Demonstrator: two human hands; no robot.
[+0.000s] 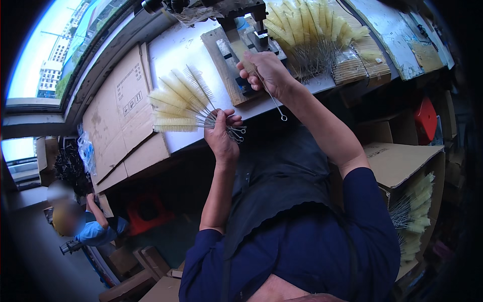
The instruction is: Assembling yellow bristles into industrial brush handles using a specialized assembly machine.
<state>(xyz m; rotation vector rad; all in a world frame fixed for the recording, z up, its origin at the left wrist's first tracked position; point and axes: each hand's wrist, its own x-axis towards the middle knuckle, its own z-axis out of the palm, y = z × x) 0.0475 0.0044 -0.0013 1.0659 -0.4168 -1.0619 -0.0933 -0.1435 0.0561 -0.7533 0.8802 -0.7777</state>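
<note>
We hold a fan of pale yellow bristle brushes with twisted wire stems (182, 104) in one hand and a single wire-stemmed brush (265, 90) in the other.

Our left hand (221, 132) grips the fan by its wire ends, fingers closed tight around the stems, the bristle heads spreading out to the left above the edge of the white worktop (176, 50). Our right hand (266, 71) is closed on the single brush, its looped wire tail hanging down below the hand, its head up against a small dark metal press (246, 22) standing on a wooden board (224, 65). Just beyond lies a heap of the same yellow brushes (312, 30). Flattened brown cardboard (121, 110) covers the worktop's left part. A cardboard box (402, 161) at our right holds more brushes.
</note>
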